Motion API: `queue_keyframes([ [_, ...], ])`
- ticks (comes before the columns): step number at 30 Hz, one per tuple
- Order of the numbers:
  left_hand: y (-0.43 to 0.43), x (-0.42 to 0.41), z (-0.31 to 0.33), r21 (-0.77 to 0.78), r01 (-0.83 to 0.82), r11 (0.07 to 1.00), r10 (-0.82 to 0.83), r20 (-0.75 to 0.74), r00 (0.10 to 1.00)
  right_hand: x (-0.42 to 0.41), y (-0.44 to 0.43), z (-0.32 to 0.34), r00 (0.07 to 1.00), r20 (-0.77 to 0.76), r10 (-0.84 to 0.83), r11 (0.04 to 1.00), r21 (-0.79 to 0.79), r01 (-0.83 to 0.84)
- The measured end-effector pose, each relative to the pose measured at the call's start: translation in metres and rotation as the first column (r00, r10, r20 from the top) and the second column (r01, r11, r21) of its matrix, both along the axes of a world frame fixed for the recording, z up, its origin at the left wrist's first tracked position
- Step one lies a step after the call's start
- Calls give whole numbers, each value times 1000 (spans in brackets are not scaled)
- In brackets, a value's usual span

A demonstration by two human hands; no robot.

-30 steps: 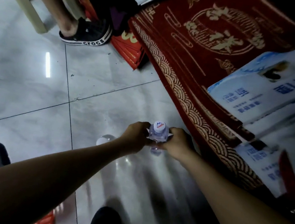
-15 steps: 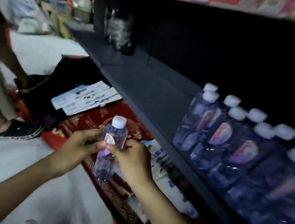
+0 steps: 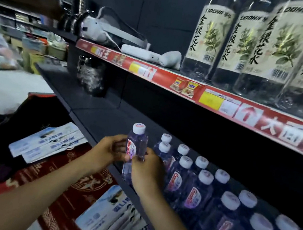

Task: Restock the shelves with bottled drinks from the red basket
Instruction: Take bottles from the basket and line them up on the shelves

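Small bottle [image 3: 135, 151] upright, clasped at its label by left hand [image 3: 109, 152] and right hand [image 3: 147, 170], just left of shelved row [image 3: 192, 181]; probably light, slick, squeezable; best gripped mid-body.

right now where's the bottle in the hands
Centre of the head view: the bottle, upright between both hands, sits at the left end of the bottle rows on the lower shelf.

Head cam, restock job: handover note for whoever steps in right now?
Left hand and right hand: both grip one small water bottle, upright, at the lower shelf edge.
Done: two rows of matching bottles already stand on that shelf, right of the held one.
Left: set this bottle at the rows' left end; shelf beyond is bare. Red basket not in view.
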State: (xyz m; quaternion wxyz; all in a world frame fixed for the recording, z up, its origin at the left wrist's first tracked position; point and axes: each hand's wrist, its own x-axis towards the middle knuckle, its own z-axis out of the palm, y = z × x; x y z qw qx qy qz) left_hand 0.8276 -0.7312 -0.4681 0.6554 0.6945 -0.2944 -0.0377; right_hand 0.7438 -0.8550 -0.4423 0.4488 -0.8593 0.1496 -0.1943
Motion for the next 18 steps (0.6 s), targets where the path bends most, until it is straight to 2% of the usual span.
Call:
queue_keyframes([
  [3, -9, 22, -11, 5, -31, 1000, 31, -2, 1000, 12, 1, 1, 998, -48, 45, 999, 7, -45],
  [6, -16, 46, -23, 21, -49, 999, 49, -7, 999, 20, 6, 0, 983, -107, 150, 981, 137, -134],
  [9, -29, 61, -39, 67, -43, 997, 41, 32, 999, 26, 6, -5, 978, -151, 147, 967, 230, -110],
  [15, -45, 66, -46, 71, 74, 995, -77, 34, 996, 32, 9, -14, 966, -231, 112, 965, 256, -51],
  [18, -50, 61, -66, 38, -10, 999, 10, 15, 1000, 30, 14, -15, 962, -244, 124, 962, 269, -56],
])
